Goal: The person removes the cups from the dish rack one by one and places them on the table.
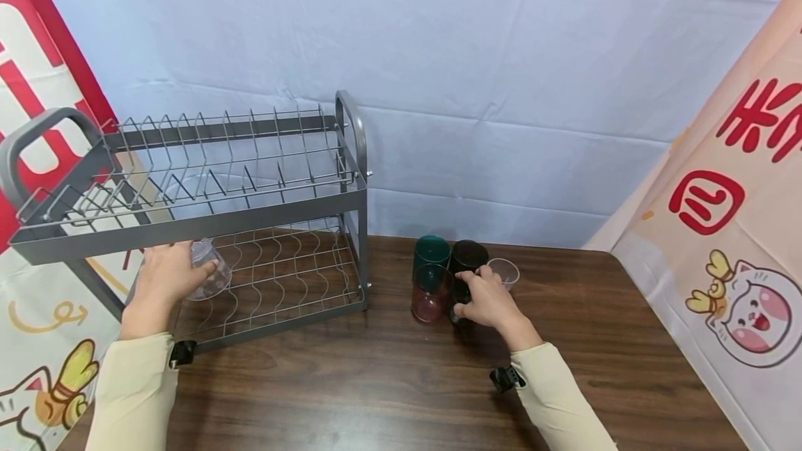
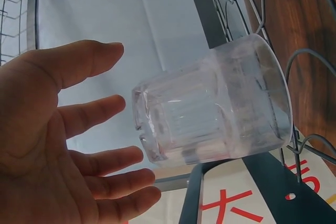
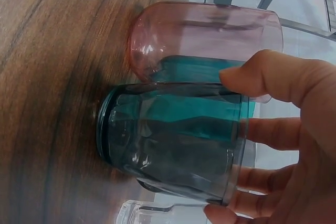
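Observation:
On the lower tier of the grey dish rack (image 1: 301,204), a clear plastic cup (image 2: 210,108) stands mouth down on the wires. My left hand (image 2: 89,129) is just above its base, fingers spread and apart from it. To the right on the table, my right hand (image 1: 491,298) holds a dark grey glass (image 3: 173,140) by its rim, thumb on one side and fingers on the other. That glass stands upright beside a pink glass (image 1: 431,301). Behind them are a teal glass (image 1: 431,249) and a black glass (image 1: 470,253); a clear glass (image 1: 504,271) stands at the right.
The rack's upper tier (image 1: 207,159) of upright wire dividers extends over my left hand. A pale cloth (image 1: 501,89) hangs behind the wooden table (image 1: 351,381). Printed banners with cartoon figures (image 1: 752,312) stand at both sides.

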Tool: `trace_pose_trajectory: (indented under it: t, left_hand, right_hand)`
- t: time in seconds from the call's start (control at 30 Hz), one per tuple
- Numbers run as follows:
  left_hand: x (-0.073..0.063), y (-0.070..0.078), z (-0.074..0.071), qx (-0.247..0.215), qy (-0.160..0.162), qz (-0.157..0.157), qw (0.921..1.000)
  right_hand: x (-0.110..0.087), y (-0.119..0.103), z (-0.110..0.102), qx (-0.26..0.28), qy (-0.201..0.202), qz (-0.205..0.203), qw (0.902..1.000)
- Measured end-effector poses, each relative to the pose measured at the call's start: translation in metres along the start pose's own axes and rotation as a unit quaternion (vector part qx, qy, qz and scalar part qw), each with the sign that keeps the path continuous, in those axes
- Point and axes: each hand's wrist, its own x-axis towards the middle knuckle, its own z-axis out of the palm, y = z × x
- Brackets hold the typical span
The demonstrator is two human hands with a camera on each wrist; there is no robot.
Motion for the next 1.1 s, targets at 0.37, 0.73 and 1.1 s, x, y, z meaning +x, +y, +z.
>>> trace_pose_trajectory:
  t: [0.37,0.73,1.1]
  left_hand:
    - [0.006,-0.010,0.003,-0.014,-0.006,-0.008,0.9999]
    - [0.013,-0.017,0.006,-0.019,0.004,-0.009,0.9998]
    - [0.021,-0.021,0.011,-0.002,-0.026,-0.007,0.9996]
  right_hand:
    - [0.001,-0.003,0.003,-0.006,-0.006,0.021,0.9998]
    - [0.002,-0.003,0.006,0.004,-0.002,0.027,0.9996]
    - [0.002,-0.004,0.006,0.009,0.001,0.039,0.9992]
